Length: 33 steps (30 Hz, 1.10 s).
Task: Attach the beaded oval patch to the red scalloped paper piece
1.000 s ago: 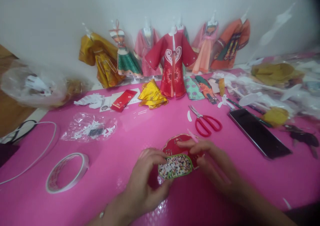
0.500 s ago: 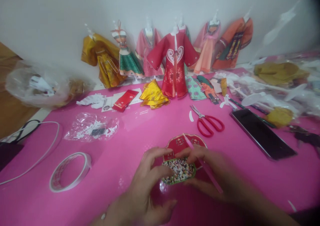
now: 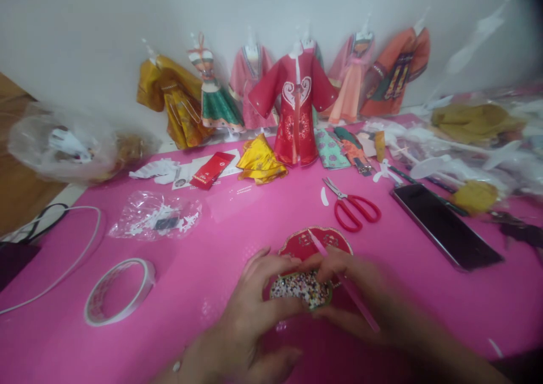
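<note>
A small green-rimmed dish full of mixed-colour beads is held between my two hands over the pink table. My left hand curls round its left side, one finger along the far rim and another along the near rim, thumb apart below. Gripping the right end of the dish is my right hand, which also carries a pink pen-like stick slanting up to the left, pale tip foremost. Under and behind the dish lies a red scalloped piece with gold patterns and a beaded edge, partly hidden by my hands.
Red-handled scissors and a phone lie to the right. A tape roll and a plastic bag of white pieces are on the left. Several small dressed stands, one with a red robe, line the wall.
My left fingers have closed in round the left side of the dish, from over the beads to its rims. The right hand and pink stick have hardly moved.
</note>
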Available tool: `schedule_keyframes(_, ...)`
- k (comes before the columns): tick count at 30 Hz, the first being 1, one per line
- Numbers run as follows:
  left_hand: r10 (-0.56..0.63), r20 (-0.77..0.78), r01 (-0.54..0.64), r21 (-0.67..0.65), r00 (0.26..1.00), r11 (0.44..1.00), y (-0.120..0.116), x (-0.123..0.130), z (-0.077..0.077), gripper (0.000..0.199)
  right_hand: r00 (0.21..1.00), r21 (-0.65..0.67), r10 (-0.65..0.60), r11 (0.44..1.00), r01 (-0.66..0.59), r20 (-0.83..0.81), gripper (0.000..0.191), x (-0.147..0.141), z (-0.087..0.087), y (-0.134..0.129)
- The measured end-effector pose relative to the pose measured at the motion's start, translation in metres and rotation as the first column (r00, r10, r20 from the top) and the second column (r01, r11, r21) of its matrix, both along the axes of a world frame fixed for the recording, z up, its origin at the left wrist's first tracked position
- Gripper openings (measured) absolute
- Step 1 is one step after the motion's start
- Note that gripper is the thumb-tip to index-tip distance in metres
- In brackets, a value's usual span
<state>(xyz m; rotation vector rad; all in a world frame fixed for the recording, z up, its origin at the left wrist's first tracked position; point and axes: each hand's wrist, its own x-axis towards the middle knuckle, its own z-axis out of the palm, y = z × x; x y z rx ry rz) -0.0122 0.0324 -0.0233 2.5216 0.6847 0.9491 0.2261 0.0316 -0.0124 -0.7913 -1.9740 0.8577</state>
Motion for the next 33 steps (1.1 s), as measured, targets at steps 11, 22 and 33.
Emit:
schedule_keyframes(11, 0.008, 0.055, -0.008, -0.005, 0.998, 1.0, -0.0022, 0.001, 0.0031, 0.027, 0.998, -0.046, 0.05, 0.998, -0.052, -0.043, 0.034, 0.0014, 0.0015, -0.0004)
schedule_keyframes(22, 0.032, 0.047, -0.031, -0.017, 0.998, 0.999, -0.0032, -0.0004, 0.004, 0.023, 0.999, -0.038, 0.043, 0.998, -0.044, -0.03, 0.035, 0.0013, 0.0008, -0.0002)
schedule_keyframes(33, 0.021, -0.004, -0.021, -0.015, 1.0, 1.0, -0.0038, -0.0025, 0.005, 0.023, 0.999, -0.026, 0.049, 0.998, -0.049, -0.002, 0.034, 0.0016, -0.0005, -0.0007)
